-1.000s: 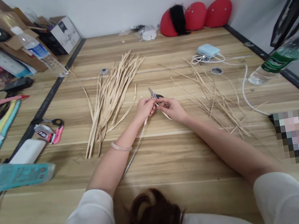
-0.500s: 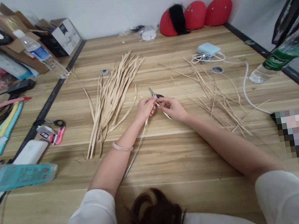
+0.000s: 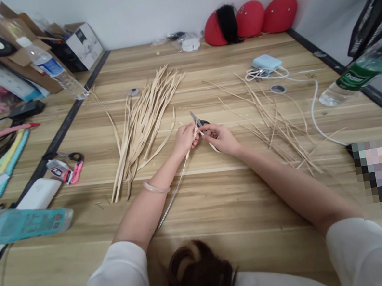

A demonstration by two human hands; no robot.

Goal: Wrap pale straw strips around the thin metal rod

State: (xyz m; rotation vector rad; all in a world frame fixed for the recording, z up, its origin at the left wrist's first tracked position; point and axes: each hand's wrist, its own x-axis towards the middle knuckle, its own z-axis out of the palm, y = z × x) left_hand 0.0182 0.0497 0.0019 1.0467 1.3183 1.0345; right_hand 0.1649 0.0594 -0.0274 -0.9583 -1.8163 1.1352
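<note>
The left forearm (image 3: 145,207) and the right forearm (image 3: 289,182) are stretched forward and angled inward. The left hand (image 3: 185,137) is held with its back turned upward and its fingers (image 3: 196,139) curled in. Just beside it, the right hand (image 3: 223,139) is held with its fingers bent into a pinch. Whether the fingertips are touching cannot be told.

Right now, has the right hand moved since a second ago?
No, not noticeably. The right hand stays in about the same spot, just left of the loose thin strips.
</note>
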